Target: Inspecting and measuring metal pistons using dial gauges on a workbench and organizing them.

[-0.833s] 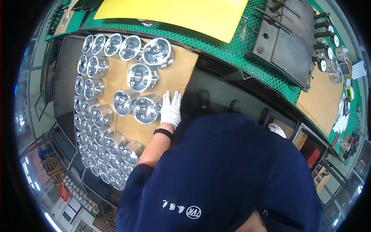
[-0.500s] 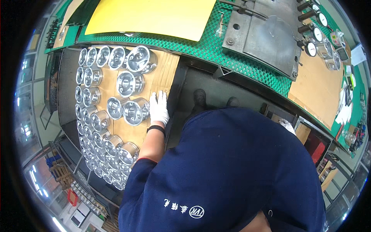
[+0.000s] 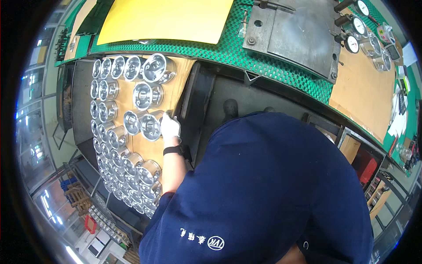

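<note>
My left hand (image 3: 170, 127), in a white glove, is closed at the right edge of a brown cardboard sheet (image 3: 178, 79). The sheet's edge bends in toward the fingers, which seem to pinch it; the fingertips are partly hidden. Just left of the hand stands a shiny metal piston (image 3: 151, 126), close against the glove. Another piston (image 3: 131, 122) is beside it, and a further piston (image 3: 148, 96) stands beyond. Many more pistons (image 3: 118, 137) stand in rows on the sheet. My right hand is hidden behind my body.
A green mat (image 3: 228, 57) covers the bench ahead, bearing a yellow sheet (image 3: 165, 22) and a heavy metal plate (image 3: 299, 39). Dial gauges (image 3: 351, 44) stand at its right, beside more pistons (image 3: 381, 60) on cardboard. A dark frame (image 3: 195, 97) edges the piston table.
My left hand has gone from lying flat with fingers stretched to closed at the cardboard's edge, which now bends inward. The white glove at my right has gone out of sight. The view has shifted slightly.
</note>
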The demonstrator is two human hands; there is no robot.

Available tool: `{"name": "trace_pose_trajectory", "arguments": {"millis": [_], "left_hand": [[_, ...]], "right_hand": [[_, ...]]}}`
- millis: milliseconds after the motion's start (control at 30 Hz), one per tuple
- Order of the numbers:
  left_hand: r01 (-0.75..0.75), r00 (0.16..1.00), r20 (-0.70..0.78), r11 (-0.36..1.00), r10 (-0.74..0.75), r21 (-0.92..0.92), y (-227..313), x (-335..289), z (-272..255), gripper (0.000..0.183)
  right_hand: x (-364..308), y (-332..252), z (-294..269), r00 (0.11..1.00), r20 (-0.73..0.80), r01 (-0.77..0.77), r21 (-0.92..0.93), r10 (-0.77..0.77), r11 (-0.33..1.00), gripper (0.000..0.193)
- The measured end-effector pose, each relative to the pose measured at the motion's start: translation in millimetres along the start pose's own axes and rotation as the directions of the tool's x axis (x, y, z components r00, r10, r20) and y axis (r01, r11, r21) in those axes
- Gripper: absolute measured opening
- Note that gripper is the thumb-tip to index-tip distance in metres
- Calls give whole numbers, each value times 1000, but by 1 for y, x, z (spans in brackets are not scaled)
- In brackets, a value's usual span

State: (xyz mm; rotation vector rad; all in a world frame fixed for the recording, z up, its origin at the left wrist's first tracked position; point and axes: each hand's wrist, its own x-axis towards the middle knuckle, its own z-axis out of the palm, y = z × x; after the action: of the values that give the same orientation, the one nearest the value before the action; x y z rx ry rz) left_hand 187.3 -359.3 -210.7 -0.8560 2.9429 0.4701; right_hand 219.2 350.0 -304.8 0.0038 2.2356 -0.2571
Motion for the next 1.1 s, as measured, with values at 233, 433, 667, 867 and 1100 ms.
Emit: {"name": "trace_pose_trajectory", "arguments": {"millis": [233, 433, 667, 867, 1100], "left_hand": [[-184, 979, 72, 978, 191, -98, 22, -24, -19, 34], [-72, 965, -226, 966, 131, 250, 28, -14, -79, 36], [78, 997, -37, 971, -71, 225, -17, 9, -52, 47], [356, 927, 284, 807, -244, -471, -63, 5, -57, 54], [262, 870, 467, 656, 156, -707, 163, 5, -160, 40]], "right_hand": [[24, -18, -18, 992, -60, -48, 632, 111, 773, 37], [35, 55, 28, 986, -50, 147, -219, -162, 965, 37], [24, -13, -39, 982, -144, 120, 4, -118, 993, 36], [-11, -150, -137, 977, -208, 148, 807, 40, 571, 30], [-68, -291, -276, 902, -280, 412, 782, -327, 468, 36]]}}
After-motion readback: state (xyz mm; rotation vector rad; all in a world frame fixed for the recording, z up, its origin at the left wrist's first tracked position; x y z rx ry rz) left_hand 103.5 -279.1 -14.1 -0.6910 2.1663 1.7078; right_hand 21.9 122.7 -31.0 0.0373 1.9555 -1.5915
